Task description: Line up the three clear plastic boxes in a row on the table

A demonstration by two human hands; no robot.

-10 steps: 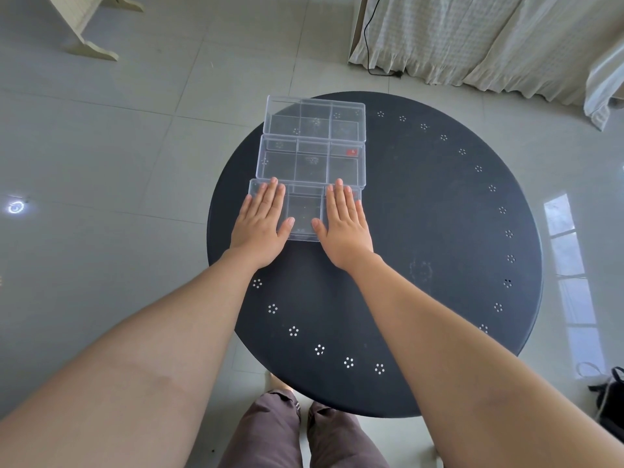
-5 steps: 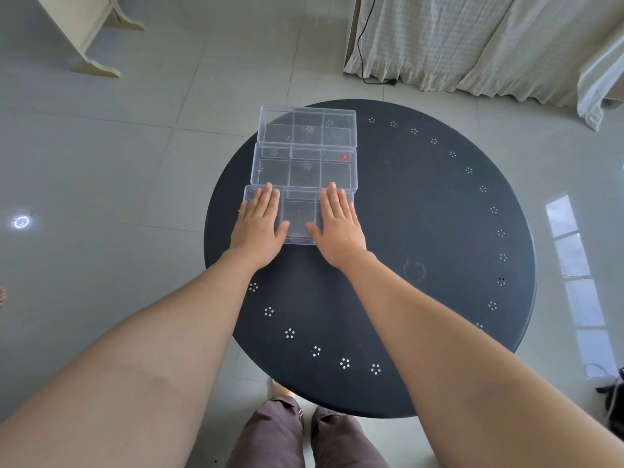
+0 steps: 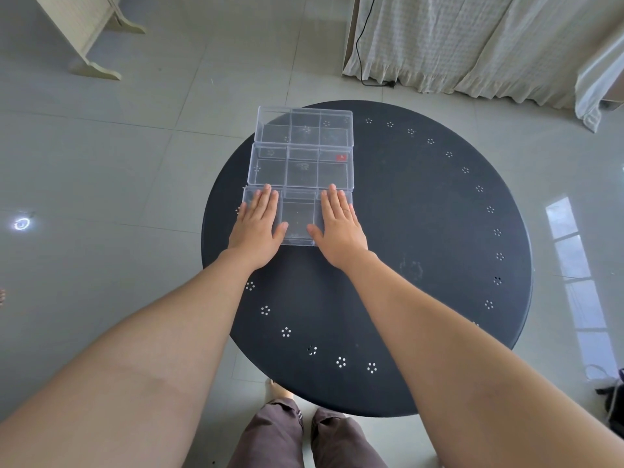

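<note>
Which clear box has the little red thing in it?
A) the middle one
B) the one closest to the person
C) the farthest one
A: the small red spot sits at the right end of the middle box, not in the box under the hands.

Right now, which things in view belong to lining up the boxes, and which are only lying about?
For the job: near box, middle box, far box, table, left hand, right hand.

Lying about: curtain, black cable, wooden stand, dark bag.
</note>
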